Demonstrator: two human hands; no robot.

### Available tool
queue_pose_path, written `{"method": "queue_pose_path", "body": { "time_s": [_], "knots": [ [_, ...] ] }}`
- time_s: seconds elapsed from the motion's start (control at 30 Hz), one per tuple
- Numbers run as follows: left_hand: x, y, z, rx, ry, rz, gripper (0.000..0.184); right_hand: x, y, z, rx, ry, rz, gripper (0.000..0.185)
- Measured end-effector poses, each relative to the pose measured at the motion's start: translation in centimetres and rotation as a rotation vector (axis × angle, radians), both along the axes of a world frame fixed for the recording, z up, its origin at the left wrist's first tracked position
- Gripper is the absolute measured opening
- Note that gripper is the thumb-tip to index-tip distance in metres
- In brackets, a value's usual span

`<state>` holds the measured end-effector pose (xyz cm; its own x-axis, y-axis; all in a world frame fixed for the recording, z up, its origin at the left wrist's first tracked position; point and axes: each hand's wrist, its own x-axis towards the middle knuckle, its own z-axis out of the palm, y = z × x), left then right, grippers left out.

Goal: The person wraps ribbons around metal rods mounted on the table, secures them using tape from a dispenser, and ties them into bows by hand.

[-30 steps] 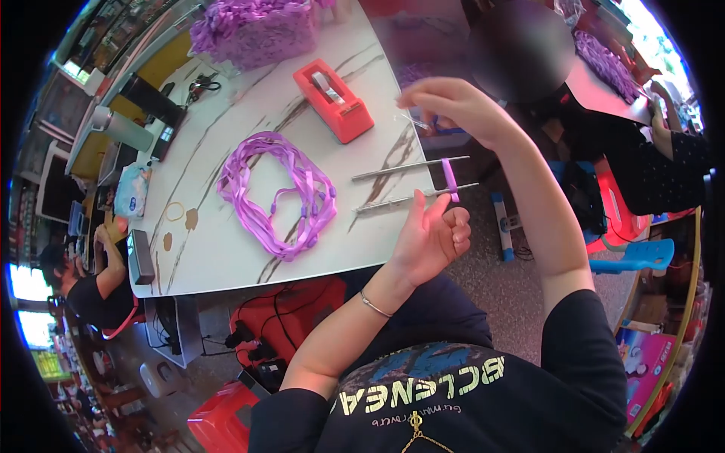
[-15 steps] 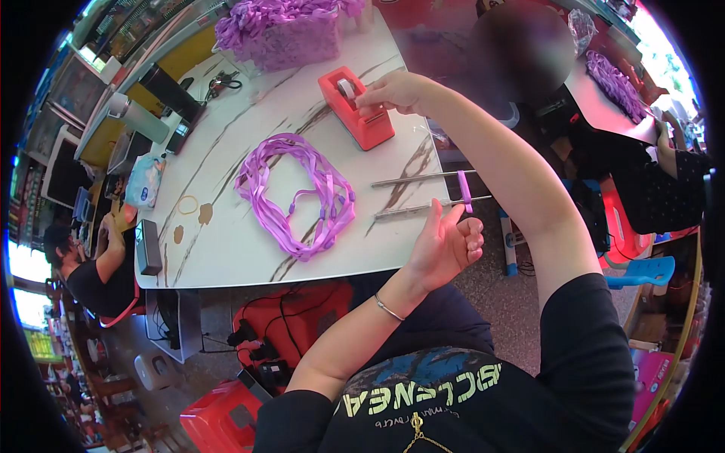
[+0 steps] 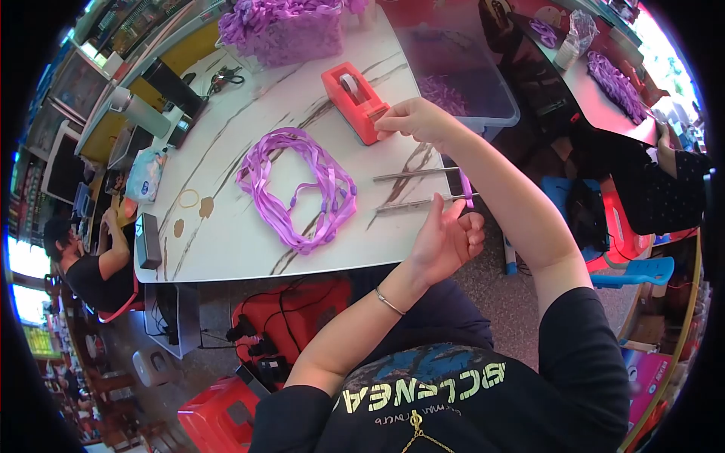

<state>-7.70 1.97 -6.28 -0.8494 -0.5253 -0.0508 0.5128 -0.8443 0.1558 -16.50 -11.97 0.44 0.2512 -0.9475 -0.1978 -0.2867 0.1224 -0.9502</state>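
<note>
My right hand (image 3: 411,121) is pinched at the front end of the red tape dispenser (image 3: 355,102); whatever lies between its fingertips is too small to make out. My left hand (image 3: 447,241) is palm up by the table's edge, its thumb raised apart and its other fingers loosely curled. Just beyond its fingertips, a short purple ribbon (image 3: 466,189) spans two thin metal rods (image 3: 415,174) that stick out past the edge. A coil of purple ribbon loops (image 3: 264,192) lies on the white marbled table (image 3: 234,253).
A clear bin heaped with purple ribbon (image 3: 287,34) stands at the back. Scissors (image 3: 226,77), a tissue pack (image 3: 145,175) and a dark box (image 3: 147,241) are toward the left. A translucent tub (image 3: 483,90) is beyond the right edge. People sit at far left and far right.
My right hand has moved left from beyond the table's edge to the dispenser, then down to its front end. My left hand stays near the rods. The view has shifted slightly.
</note>
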Motion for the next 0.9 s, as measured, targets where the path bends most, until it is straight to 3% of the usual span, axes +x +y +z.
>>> {"method": "queue_pose_path", "body": {
  "time_s": [0.23,0.4,0.53,0.7,0.83,0.9],
  "knots": [
    [0.0,0.0,0.3,0.009,0.013,-0.002,0.055,0.5,-0.1,-1.0,-0.116,0.038,-0.096,0.024],
    [0.0,0.0,0.1,0.001,0.014,0.006,0.061,1.2,0.4,-0.5,-0.232,0.409,-0.237,0.022],
    [0.0,-0.1,-0.3,-0.01,0.055,-0.001,0.063,1.5,0.7,0.3,-0.273,0.488,-0.215,0.022],
    [0.0,-0.1,-0.6,-0.04,0.02,0.0,0.069,1.7,0.7,0.9,-0.437,0.808,-0.22,0.023],
    [0.0,-0.1,-0.3,-0.023,0.021,-0.007,0.079,0.3,-0.4,0.7,-0.286,0.631,-0.069,0.026],
    [0.0,-0.1,-0.4,-0.058,0.011,0.0,0.071,0.1,-0.3,0.2,-0.111,0.145,-0.047,0.031]
  ]
}}
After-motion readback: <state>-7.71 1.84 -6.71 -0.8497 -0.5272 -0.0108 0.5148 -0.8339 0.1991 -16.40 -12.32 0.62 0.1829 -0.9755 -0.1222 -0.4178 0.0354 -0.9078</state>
